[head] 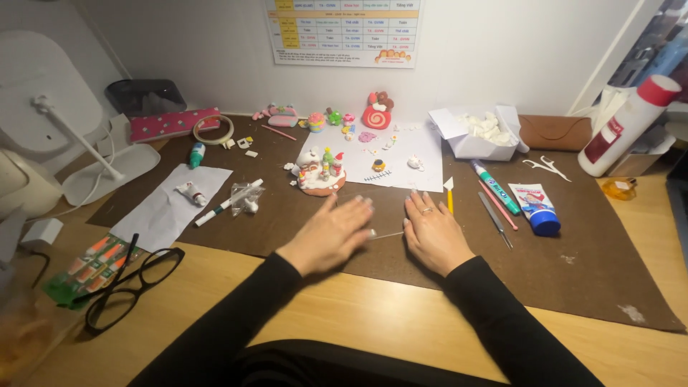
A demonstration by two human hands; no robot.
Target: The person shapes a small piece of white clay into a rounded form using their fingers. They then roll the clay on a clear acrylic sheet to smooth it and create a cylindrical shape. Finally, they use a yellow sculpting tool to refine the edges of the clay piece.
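Far left, a pink dotted case lies by a tape ring, with a green packet of small tubes at the near edge beside black glasses. At the middle, both hands rest flat and released on the brown mat, the left hand and right hand either side of a thin metal tool, just near of the little clay house; I judge this a pause between modelling steps, the next move calling for a careful pinch of that tool. Rightward lie a green-capped pen, a blue-capped tube and a white bottle with a red cap, while a yellow-and-white chart hangs on the far wall.
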